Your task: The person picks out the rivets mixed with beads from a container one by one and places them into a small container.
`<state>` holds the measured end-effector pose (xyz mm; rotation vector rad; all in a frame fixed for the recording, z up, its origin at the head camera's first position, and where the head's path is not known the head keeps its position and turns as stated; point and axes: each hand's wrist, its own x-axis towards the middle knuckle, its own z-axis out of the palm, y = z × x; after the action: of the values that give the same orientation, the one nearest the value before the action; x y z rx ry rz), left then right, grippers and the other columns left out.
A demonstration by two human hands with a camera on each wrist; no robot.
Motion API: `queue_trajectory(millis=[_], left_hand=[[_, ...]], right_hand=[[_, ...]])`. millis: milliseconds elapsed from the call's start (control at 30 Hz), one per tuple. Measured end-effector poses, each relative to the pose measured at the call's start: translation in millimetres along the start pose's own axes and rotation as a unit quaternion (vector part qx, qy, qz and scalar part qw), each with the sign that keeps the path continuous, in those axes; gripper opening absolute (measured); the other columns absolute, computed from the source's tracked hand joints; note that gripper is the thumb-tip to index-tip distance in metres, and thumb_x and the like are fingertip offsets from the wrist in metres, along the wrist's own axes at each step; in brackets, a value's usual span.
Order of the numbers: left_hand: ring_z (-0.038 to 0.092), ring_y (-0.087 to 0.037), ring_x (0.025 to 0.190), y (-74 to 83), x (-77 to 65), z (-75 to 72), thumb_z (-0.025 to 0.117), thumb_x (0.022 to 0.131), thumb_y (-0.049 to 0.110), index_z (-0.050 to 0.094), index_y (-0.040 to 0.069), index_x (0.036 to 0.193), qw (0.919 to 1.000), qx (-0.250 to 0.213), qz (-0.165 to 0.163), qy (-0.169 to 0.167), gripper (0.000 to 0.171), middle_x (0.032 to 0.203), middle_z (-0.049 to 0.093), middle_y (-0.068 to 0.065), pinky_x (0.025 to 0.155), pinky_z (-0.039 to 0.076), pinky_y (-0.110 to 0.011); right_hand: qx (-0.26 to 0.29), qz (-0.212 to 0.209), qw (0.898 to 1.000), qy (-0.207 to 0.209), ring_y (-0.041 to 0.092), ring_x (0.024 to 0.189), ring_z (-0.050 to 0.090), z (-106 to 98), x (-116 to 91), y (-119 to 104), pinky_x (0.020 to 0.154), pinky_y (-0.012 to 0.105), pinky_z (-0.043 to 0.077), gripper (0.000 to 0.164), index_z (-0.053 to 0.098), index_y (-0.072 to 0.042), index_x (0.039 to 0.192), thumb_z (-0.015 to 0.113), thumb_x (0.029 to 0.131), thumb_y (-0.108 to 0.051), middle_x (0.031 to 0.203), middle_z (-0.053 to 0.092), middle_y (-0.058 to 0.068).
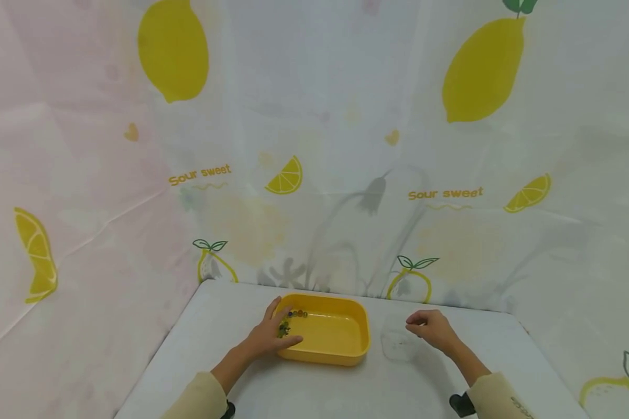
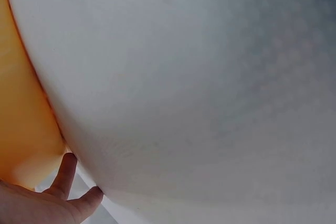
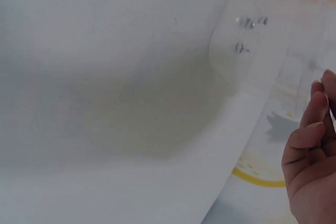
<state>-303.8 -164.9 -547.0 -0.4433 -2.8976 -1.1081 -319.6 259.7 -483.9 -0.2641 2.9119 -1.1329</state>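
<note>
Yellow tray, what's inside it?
In the yellow tray are small marble-like balls: a short row toward the back left and a cluster beside the left hand. The rest of the visible floor looks bare. Anything that hand covers can't be seen.

narrow lane between yellow tray [image 1: 331, 336] and clear container [image 1: 397, 344]; left hand [image 1: 266, 337] obstructs tray's left end, right hand [image 1: 434, 330] container's right.

Lemon-print curtain [image 1: 314, 116], white table [image 1: 230, 314], soft shadows
</note>
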Motion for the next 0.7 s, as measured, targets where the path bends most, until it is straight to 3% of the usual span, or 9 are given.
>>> queue_trajectory(millis=[267,467,600,700], left_hand=[[0.055,-0.044,0.122,1.3,-1.3,1.3,0.073,0.082,0.055,0.040,0.011,0.151,1.0000,0.002,0.001,0.000,0.088,0.165,0.011,-0.016,0.095,0.047,-0.063],[0.055,-0.044,0.122,-0.9,-0.2,1.1,0.072,0.082,0.057,0.040,0.012,0.151,0.9999,0.012,0.002,0.002,0.088,0.165,0.011,-0.016,0.095,0.047,-0.061],[0.055,-0.044,0.123,-0.9,0.3,-1.1,0.072,0.083,0.056,0.040,0.012,0.151,0.9999,0.015,0.002,0.001,0.087,0.165,0.011,-0.017,0.096,0.047,-0.061],[0.056,-0.043,0.122,0.0,0.9,-2.1,0.072,0.084,0.056,0.040,0.012,0.151,0.9999,0.016,0.001,-0.003,0.087,0.164,0.011,-0.018,0.095,0.047,-0.061]], right_hand=[[-0.008,0.004,1.000,0.012,0.012,0.075,0.060,4,0,4,0.064,0.026,0.050,0.011,0.074,-0.002,0.094,0.072,0.088,-0.011,0.086,0.072,0.004],[-0.003,0.014,1.000,0.028,0.023,0.080,0.066,-2,-4,1,0.065,0.027,0.052,0.018,0.072,-0.001,0.101,0.067,0.093,-0.016,0.094,0.072,0.009],[-0.036,0.000,0.997,0.073,0.028,0.086,0.067,-11,-8,1,0.069,0.031,0.054,0.027,0.069,0.002,0.109,0.065,0.095,-0.020,0.103,0.071,0.017],[-0.088,-0.030,0.989,0.112,0.034,0.092,0.066,-18,-12,6,0.074,0.042,0.055,0.040,0.062,0.005,0.121,0.064,0.096,-0.026,0.117,0.064,0.025]])
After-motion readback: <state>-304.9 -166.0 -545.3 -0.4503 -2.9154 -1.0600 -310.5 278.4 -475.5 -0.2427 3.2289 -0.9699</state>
